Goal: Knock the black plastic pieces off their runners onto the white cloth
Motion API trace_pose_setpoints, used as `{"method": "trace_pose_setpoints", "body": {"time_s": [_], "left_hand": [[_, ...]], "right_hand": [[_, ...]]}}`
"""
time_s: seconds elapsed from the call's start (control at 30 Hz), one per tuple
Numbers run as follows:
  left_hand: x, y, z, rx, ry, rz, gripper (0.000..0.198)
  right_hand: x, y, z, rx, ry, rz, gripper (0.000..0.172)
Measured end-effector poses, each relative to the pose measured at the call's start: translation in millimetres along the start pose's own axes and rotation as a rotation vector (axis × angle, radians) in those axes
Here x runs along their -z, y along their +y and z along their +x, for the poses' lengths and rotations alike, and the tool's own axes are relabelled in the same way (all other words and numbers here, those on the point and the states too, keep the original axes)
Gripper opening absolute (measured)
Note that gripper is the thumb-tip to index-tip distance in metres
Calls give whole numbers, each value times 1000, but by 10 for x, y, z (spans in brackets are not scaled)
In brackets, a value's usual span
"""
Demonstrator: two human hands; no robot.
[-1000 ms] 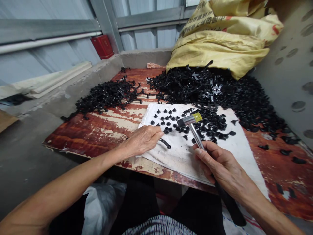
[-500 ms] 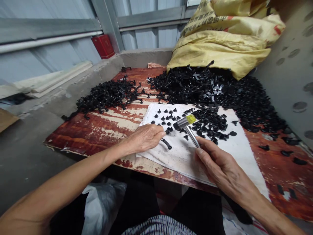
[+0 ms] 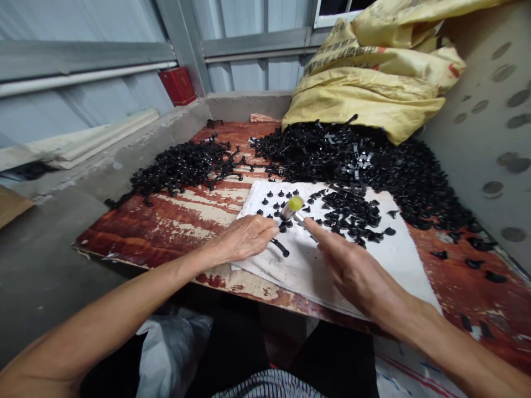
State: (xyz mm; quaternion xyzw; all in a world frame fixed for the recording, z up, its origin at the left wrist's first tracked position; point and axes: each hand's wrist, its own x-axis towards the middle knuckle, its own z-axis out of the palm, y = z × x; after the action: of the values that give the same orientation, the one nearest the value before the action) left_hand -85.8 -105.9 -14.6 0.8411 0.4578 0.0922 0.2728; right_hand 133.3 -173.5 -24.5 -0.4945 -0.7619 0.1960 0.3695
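My right hand [image 3: 352,265] is closed round the handle of a small hammer [image 3: 293,208] with a yellow face on its upper end. The hammer head, blurred, hangs close to the fingertips of my left hand [image 3: 249,236]. Those left fingers pinch a black arm-shaped strip [image 3: 281,248] whose ringed end sticks out toward me on the white cloth [image 3: 286,282]. Small black pegs with round bases [image 3: 265,201] stand upright in rows just beyond. A heap of similar loose black pegs [image 3: 352,215] lies on the cloth to the right.
A pile of black strips [image 3: 178,166] lies on the left of the worn red board [image 3: 141,221]. A yellow woven sack [image 3: 357,94] spills a big heap of black parts [image 3: 323,155] at the back. A red box [image 3: 177,87] sits on the ledge by the metal wall.
My right hand has swung the hammer left and down, bringing its head close to my left fingertips. My left hand stays at the black strip. The view has shifted slightly.
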Motion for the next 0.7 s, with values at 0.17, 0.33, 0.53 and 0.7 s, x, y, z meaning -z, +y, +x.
{"method": "trace_pose_setpoints", "body": {"time_s": [0.17,0.33,0.53,0.7], "left_hand": [[-8,-3,1,14,-14,-15,36],[-29,-23,-6,16,-4,-10,34],[-45,-26,11,-5,-16,-28,34],[31,-7,-5,69,-90,-184,34]], "right_hand": [[-28,44,-22,72,72,-86,55],[-44,36,-17,112,-23,-102,52],[-68,42,-16,3,-48,-135,58],[-41,-7,-39,7,35,-39,51]]}}
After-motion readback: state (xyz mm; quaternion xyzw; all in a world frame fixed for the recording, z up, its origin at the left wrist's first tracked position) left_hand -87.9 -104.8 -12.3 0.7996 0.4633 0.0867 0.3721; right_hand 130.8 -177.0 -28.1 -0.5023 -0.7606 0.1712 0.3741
